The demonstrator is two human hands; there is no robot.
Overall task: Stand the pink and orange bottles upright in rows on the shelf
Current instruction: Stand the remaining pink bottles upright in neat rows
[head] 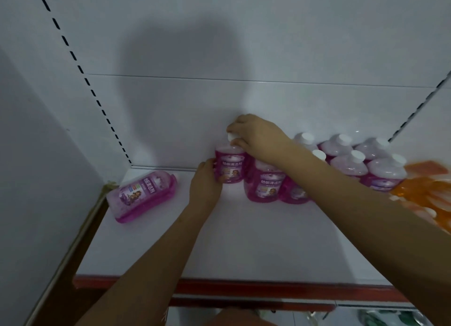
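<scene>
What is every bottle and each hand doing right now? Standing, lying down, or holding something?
Held pink bottle: upright, gripped by both hands.
Left hand: holds the bottle's side.
Right hand: grips its white cap.
Lying pink bottle: on its side, untouched.
Other pink bottles: upright in rows.
Orange bottles: blurred, seemingly lying down.
Shelf: holds them all.

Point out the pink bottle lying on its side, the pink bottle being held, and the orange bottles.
Lying pink bottle (142, 194), head view, on its label.
Held pink bottle (229, 165), head view, on its front label.
Orange bottles (423, 190), head view, on the blurred orange mass at right.
</scene>
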